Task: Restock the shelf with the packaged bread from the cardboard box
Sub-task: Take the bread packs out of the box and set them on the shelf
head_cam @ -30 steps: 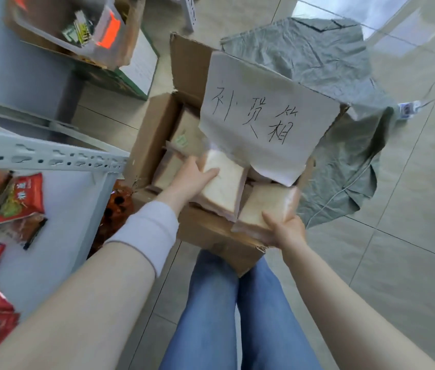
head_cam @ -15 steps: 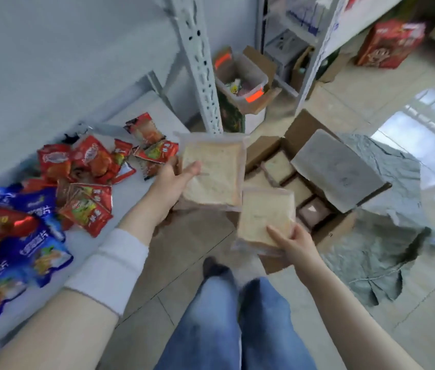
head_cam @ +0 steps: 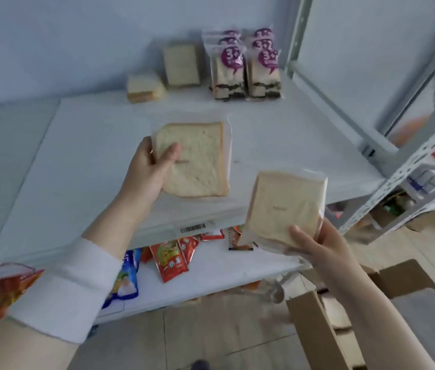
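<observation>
Left hand grips one bread pack, right hand another.

A white metal shelf carries packaged bread only along its back edge, against the wall: a flat stack of sliced bread packs, an upright bread pack just beside it, and two rows of purple-labelled sandwich packs standing at the right. A barcode label sits on the board's front lip. On the lower shelf lie red snack sachets and a blue packet. The cardboard box stands with its flaps open on the tiled floor, near the shelf's right corner.
</observation>
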Available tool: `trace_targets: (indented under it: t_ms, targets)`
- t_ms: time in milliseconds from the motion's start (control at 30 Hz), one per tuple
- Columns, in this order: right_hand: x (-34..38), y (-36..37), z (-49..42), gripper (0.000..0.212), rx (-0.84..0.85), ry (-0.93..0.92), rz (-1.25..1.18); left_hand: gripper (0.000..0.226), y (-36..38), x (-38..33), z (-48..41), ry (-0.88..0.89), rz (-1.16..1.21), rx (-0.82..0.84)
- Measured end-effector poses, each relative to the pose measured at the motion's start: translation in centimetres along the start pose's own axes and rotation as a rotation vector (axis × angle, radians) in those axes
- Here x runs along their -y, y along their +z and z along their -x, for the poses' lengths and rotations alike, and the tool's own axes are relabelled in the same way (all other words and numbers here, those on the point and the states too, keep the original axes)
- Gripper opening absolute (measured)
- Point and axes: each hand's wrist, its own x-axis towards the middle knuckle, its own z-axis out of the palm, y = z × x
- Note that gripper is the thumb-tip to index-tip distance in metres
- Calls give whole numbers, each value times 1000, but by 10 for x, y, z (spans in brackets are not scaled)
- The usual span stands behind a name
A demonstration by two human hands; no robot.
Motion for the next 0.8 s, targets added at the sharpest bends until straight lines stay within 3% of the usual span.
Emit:
trace_targets:
  t_ms: [133, 233, 267, 300, 400, 500, 633, 733, 800]
  targets:
    - [36, 42, -56, 44, 12, -56, 2, 3, -46, 27, -48, -30, 13, -129]
    - [58, 67, -106, 94, 1, -101, 87, 6, -60, 41, -88, -56, -4, -199]
    - [63, 74, -126, 100, 0, -104, 105, 7, -62, 44, -103, -66, -13, -217]
    - [68, 81, -147, 97, 12, -104, 120, 7, -64, 48, -119, -68, -32, -233]
    - [82, 107, -212, 54, 57, -115, 146, 2, -71, 56, -168, -52, -80, -307]
    - [96, 137, -274, 36, 24, -148, 202, 19, -77, 56, -218, -48, -121, -354]
    - [110, 174, -339, 34, -32, -184, 282, 33, -87, 57, -276, -59, -175, -381]
    - [114, 193, -376, 39, -53, -192, 343, 30, -95, 62, -309, -108, -258, -389]
    - [113, 200, -393, 47, -68, -207, 424, 44, -98, 67, -325, -153, -303, -399]
